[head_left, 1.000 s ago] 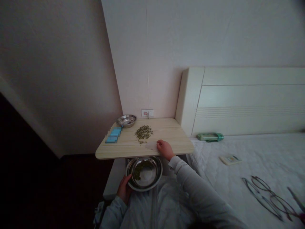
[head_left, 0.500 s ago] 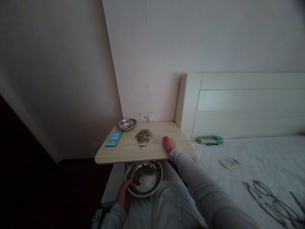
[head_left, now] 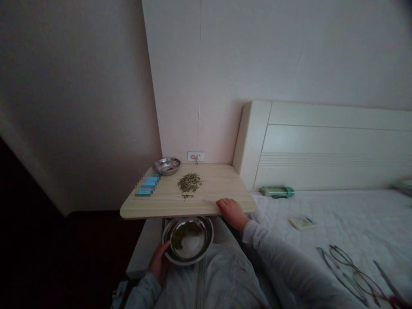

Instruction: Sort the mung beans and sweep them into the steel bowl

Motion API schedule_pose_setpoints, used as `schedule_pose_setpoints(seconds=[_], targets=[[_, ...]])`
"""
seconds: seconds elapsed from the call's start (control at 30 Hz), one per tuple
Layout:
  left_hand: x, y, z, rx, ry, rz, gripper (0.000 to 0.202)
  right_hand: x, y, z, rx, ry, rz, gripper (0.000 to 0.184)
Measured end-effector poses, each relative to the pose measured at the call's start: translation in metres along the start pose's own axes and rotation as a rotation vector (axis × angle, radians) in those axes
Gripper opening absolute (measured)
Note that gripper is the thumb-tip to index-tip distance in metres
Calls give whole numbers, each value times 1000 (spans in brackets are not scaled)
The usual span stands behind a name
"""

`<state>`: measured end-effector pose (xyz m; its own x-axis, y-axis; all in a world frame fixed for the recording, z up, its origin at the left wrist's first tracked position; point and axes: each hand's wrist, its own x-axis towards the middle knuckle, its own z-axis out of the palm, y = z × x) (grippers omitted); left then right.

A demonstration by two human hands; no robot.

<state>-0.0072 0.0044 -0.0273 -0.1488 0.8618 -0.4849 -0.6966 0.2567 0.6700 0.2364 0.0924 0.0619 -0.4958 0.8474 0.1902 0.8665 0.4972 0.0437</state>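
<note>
A steel bowl (head_left: 188,240) with some green beans in it rests on my lap, just under the front edge of a small wooden table (head_left: 167,204). My left hand (head_left: 158,262) grips the bowl's left rim. My right hand (head_left: 232,211) rests at the table's front right edge, fingers curled; a thin pale card seems to lie by its fingertips, and I cannot make out whether the hand holds it. A loose pile of green beans (head_left: 189,183) lies on the middle of the table, apart from both hands.
A second, smaller steel bowl (head_left: 166,165) stands at the table's back left, with a blue packet (head_left: 147,186) in front of it. A wall socket (head_left: 195,156) is behind. On the bed to the right lie a green case (head_left: 277,191), a small card (head_left: 301,222) and wire hangers (head_left: 354,274).
My right hand has drawn back from beside the bean pile to the table's front right edge. The view has shifted slightly; my left hand still holds the bowl.
</note>
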Motion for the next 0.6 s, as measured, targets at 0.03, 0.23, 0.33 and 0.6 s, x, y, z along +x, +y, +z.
schedule_pose_setpoints(seconds=[0.03,0.23,0.33,0.6], targets=[[0,0,0,6,1,0,26,-2,0,-1,-15,-11,-10,24],[-2,-1,0,66,68,18,13,17,3,-5,-43,-53,21,29],[-2,-1,0,76,75,12,11,27,4,-3,-55,-57,58,30],[0,-1,0,3,24,-14,12,48,12,1,-63,-50,134,32]])
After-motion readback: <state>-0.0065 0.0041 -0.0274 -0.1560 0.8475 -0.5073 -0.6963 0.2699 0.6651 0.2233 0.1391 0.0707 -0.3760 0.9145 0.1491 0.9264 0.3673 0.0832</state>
